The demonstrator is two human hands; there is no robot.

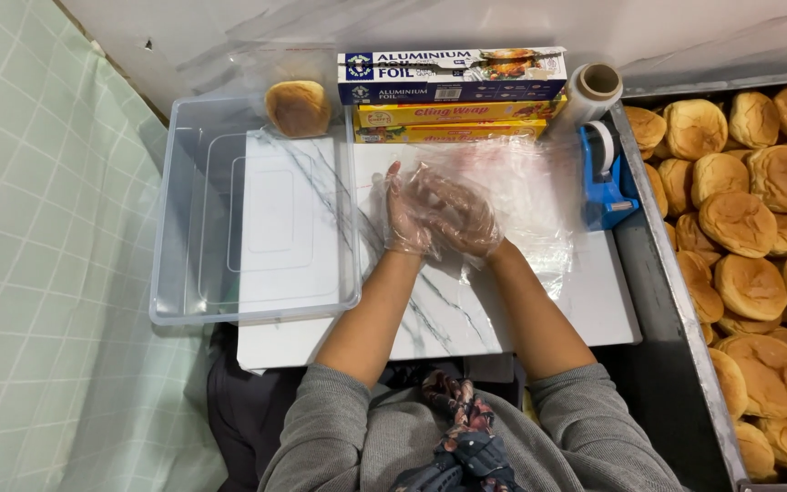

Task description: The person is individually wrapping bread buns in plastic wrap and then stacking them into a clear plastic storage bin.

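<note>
Over the middle of the marble-patterned worktop (448,310), the person's left hand (407,219) and right hand (462,219) met, both in thin clear gloves, and they worked on a clear plastic bag (530,196) that lay flat and crumpled under and to the right of them. The fingers of both hands were spread a little and overlapped; whether they pinched the film or only pressed on it could not be told. To handle such thin film well, it seemed best to separate the two layers at the bag's mouth with the fingertips, slowly, because gloves on plastic slip easily. Room was limited: the blue tape dispenser (605,178) and the roll of clear film (589,91) stood just beside the bag on the right, and the stacked boxes of foil and wrap (453,91) closed the far side. On the left, the clear plastic tub (189,228) held one bun (298,107) in its far corner. The metal tray (653,264) full of buns (749,282) ran along the right edge of the worktop, lower down. The freest space was the near part of the worktop, towards the person's body.
</note>
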